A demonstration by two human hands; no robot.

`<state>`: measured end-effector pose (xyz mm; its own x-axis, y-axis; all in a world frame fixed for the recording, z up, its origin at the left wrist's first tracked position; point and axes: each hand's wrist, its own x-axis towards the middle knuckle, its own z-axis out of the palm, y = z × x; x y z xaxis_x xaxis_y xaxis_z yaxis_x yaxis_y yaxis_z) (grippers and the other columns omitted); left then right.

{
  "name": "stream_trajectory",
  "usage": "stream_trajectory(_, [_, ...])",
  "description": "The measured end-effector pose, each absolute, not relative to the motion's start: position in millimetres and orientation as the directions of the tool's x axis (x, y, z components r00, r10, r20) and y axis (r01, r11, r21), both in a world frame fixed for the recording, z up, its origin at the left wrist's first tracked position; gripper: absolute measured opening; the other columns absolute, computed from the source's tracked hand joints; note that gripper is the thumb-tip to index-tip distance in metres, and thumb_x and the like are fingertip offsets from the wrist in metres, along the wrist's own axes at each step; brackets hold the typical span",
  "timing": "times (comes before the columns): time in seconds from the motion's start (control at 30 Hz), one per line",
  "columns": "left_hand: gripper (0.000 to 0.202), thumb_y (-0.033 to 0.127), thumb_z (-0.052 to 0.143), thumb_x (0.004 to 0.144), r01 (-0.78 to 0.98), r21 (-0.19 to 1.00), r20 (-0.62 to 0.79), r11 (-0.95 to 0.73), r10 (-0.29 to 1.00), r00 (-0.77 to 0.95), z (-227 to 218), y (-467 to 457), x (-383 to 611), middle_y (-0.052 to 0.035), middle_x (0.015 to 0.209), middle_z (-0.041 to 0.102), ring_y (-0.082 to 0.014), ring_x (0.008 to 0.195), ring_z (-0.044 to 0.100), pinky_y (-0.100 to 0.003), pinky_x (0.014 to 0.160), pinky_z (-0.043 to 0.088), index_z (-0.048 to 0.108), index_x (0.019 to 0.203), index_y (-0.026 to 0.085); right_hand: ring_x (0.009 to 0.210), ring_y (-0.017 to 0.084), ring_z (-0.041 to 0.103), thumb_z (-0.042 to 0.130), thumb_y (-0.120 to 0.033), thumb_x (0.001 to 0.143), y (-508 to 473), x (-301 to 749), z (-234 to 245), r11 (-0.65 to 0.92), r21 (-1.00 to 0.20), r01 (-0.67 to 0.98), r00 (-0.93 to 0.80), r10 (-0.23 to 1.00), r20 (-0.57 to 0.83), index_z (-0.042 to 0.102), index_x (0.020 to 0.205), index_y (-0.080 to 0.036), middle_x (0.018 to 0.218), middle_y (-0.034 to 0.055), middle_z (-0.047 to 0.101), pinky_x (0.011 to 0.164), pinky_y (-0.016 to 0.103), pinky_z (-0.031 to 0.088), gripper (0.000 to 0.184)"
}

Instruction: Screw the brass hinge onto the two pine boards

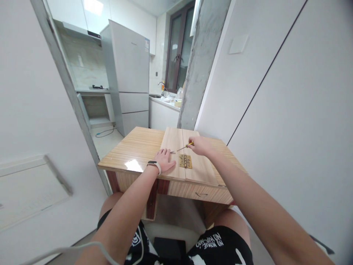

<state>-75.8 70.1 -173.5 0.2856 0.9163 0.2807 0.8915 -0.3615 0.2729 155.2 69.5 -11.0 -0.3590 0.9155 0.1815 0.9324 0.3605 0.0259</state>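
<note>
My right hand [200, 146] is closed around the yellow-and-black handle of a screwdriver [182, 148]. Its thin shaft points left and down, with the tip just above the left wooden board [172, 138]. A brass hinge [185, 161] lies unfolded across the seam between that board and the right wooden board [202, 167], just below the screwdriver. Flat on the left board rests my left hand [164, 161], fingers spread, a banded watch on its wrist. Small metal pieces, probably screws [173, 152], lie beside its fingertips; they are too small to make out clearly.
Both boards lie on a glossy wooden desk [129, 147] with a drawer [201, 193] in front. A white wall panel [264, 110] stands close on the right. Beyond the desk are a refrigerator [134, 62] and a sink counter [165, 106]. A pale cable [82, 246] crosses near my left arm.
</note>
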Motion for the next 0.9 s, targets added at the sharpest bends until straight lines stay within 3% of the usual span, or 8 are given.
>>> stream_trajectory(0.3, [0.083,0.072,0.046,0.09,0.886,0.272,0.285,-0.375,0.911,0.298,-172.1,68.4,-78.5,-0.0149,0.155,0.043,-0.0367,0.147,0.032,-0.051,0.119,0.028,0.041,0.155,0.021,0.096,0.022,0.067,0.064,-0.04,0.095,85.4,158.6,-42.2,0.334,-0.014,0.943,-0.325,0.927,0.189,0.069,0.101,-0.025,0.104,0.0069,0.076,0.074,0.029,0.04,0.018])
stream_trajectory(0.77, [0.084,0.068,0.051,0.09,0.874,0.308,0.291,-0.376,0.912,0.29,-170.1,67.4,-77.4,-0.0163,0.156,0.044,-0.0361,0.147,0.033,-0.05,0.119,0.029,0.037,0.157,0.02,0.09,0.018,0.066,0.065,-0.037,0.094,69.4,158.4,-31.0,0.391,-0.105,0.915,-0.366,0.909,0.198,0.07,0.1,-0.024,0.1,0.0046,0.076,0.073,0.025,0.04,0.015])
stream_trajectory(0.9, [0.07,0.06,0.053,0.093,0.865,0.322,0.31,-0.386,0.906,0.288,-162.6,60.3,-75.9,-0.0142,0.158,0.041,-0.0361,0.147,0.031,-0.053,0.118,0.028,0.043,0.152,0.025,0.091,0.019,0.066,0.065,-0.038,0.094,57.2,157.9,-22.7,0.381,-0.083,0.921,-0.359,0.911,0.201,0.07,0.102,-0.024,0.102,0.005,0.076,0.072,0.026,0.04,0.016])
